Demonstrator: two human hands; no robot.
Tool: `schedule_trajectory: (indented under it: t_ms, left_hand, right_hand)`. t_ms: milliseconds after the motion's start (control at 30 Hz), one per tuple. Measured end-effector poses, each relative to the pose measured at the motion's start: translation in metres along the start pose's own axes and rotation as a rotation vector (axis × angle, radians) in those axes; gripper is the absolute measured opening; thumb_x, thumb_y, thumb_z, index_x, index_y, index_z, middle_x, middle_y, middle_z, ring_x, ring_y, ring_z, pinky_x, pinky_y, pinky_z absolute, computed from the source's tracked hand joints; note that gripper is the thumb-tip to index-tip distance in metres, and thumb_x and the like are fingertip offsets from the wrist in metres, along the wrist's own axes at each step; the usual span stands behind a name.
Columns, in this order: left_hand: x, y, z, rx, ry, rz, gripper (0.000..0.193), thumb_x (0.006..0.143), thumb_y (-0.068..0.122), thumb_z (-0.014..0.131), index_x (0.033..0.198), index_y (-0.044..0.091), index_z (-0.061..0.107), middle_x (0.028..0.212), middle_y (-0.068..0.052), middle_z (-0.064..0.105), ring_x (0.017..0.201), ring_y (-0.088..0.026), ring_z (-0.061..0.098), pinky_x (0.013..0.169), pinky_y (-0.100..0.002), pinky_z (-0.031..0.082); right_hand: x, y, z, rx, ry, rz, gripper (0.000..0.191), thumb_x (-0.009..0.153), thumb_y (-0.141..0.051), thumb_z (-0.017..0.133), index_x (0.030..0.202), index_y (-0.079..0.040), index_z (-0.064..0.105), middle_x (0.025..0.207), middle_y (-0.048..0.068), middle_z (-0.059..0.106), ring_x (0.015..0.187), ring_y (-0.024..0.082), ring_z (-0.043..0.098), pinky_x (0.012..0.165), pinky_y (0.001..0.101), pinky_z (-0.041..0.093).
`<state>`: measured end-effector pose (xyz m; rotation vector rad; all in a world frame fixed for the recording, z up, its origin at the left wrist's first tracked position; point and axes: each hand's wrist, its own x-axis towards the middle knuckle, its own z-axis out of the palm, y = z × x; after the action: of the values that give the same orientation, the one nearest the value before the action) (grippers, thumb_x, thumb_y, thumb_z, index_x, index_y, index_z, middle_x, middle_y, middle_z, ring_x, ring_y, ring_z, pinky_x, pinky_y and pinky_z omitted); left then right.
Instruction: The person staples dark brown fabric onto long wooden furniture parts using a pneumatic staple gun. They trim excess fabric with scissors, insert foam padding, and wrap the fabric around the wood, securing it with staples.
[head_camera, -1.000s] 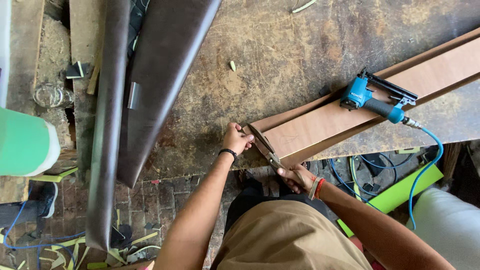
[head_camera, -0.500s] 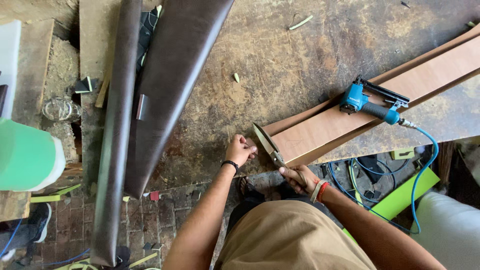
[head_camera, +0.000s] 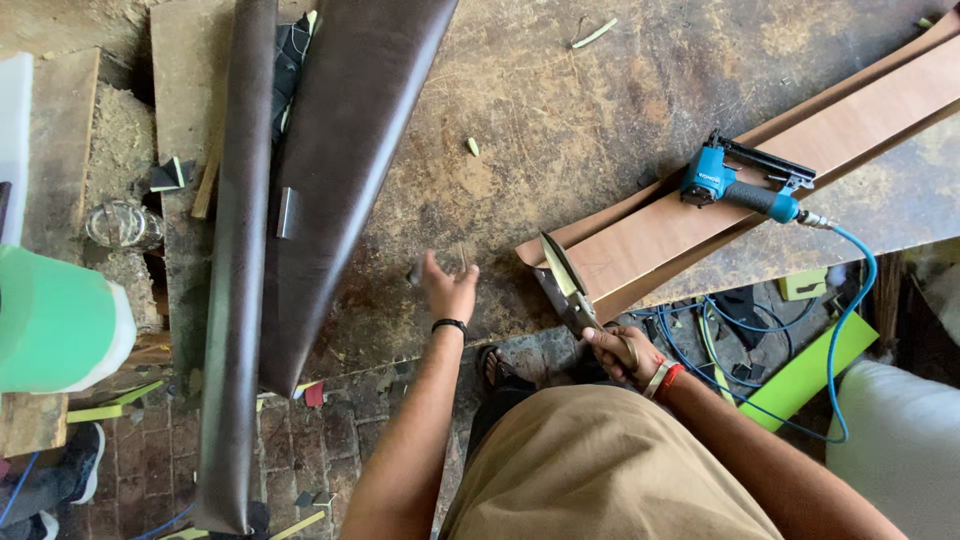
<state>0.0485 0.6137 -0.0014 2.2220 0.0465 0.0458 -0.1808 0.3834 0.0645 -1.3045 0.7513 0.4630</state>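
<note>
My right hand (head_camera: 618, 352) grips the handles of large scissors (head_camera: 566, 281), whose blades lie against the near end of a long brown leatherette-covered board (head_camera: 760, 175) on the worn workbench (head_camera: 560, 120). My left hand (head_camera: 448, 288), with a black wristband, hovers over the bare bench left of the board's end, fingers loosely spread and holding nothing. A blue pneumatic stapler (head_camera: 738, 183) rests on the board farther right, its blue air hose (head_camera: 850, 310) looping down off the bench.
Two long dark brown upholstered panels (head_camera: 340, 180) lean over the bench's left side. A green foam roll (head_camera: 55, 320) is at far left. Cables, green strips (head_camera: 805, 370) and scraps lie on the brick floor below the bench edge.
My left hand has let go of the board's end and moved left over the bare bench. The scissors stay at the board's end in my right hand.
</note>
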Motion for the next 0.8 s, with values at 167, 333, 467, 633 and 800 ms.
schedule_trajectory:
  t_ms: [167,333,467,633,800]
  left_hand:
    - [-0.045,0.019,0.027,-0.099,-0.483,-0.138,0.052,0.086,0.033,0.08,0.132,0.018,0.062,0.121,-0.01,0.072,0.104,-0.023,0.074,0.091,-0.037,0.059]
    - [-0.105,0.054,0.063,0.015,-0.419,0.12,0.059,0.074,0.039,0.091,0.115,0.015,0.057,0.107,-0.011,0.065,0.092,-0.028,0.069,0.077,-0.042,0.058]
    - [-0.145,0.071,0.084,0.158,-0.274,0.123,0.064,0.072,0.031,0.087,0.115,0.009,0.046,0.113,-0.018,0.056,0.092,-0.036,0.065,0.07,-0.046,0.056]
    - [-0.166,0.067,0.099,0.121,0.002,0.08,0.036,0.083,0.016,0.076,0.109,0.011,0.052,0.108,-0.014,0.062,0.094,-0.038,0.065,0.075,-0.048,0.054]
    - [-0.187,0.065,0.104,0.091,0.188,-0.008,0.017,0.085,0.014,0.078,0.09,0.012,0.062,0.09,-0.009,0.067,0.084,-0.035,0.067,0.068,-0.047,0.053]
  right_hand:
    - [-0.005,-0.01,-0.028,-0.184,0.004,-0.009,0.051,0.09,-0.046,0.074,0.062,-0.007,0.055,0.051,0.003,0.048,0.044,0.013,0.045,0.043,0.0306,0.034]
    - [0.0,-0.026,-0.076,-0.392,-0.037,0.015,0.05,0.087,-0.048,0.074,0.065,-0.006,0.058,0.052,0.002,0.049,0.044,0.012,0.047,0.043,0.0301,0.035]
    - [0.005,-0.032,-0.135,-0.518,-0.122,0.062,0.054,0.088,-0.052,0.073,0.069,-0.005,0.057,0.052,0.002,0.047,0.042,0.013,0.048,0.04,0.0309,0.037]
    - [0.032,-0.053,-0.216,-0.674,-0.433,0.134,0.057,0.086,-0.06,0.066,0.07,-0.005,0.058,0.051,0.001,0.048,0.039,0.013,0.048,0.037,0.0296,0.037]
    - [0.059,-0.075,-0.246,-0.915,-0.49,0.273,0.058,0.08,-0.059,0.074,0.073,-0.002,0.064,0.054,0.001,0.052,0.043,0.013,0.053,0.037,0.0286,0.039]
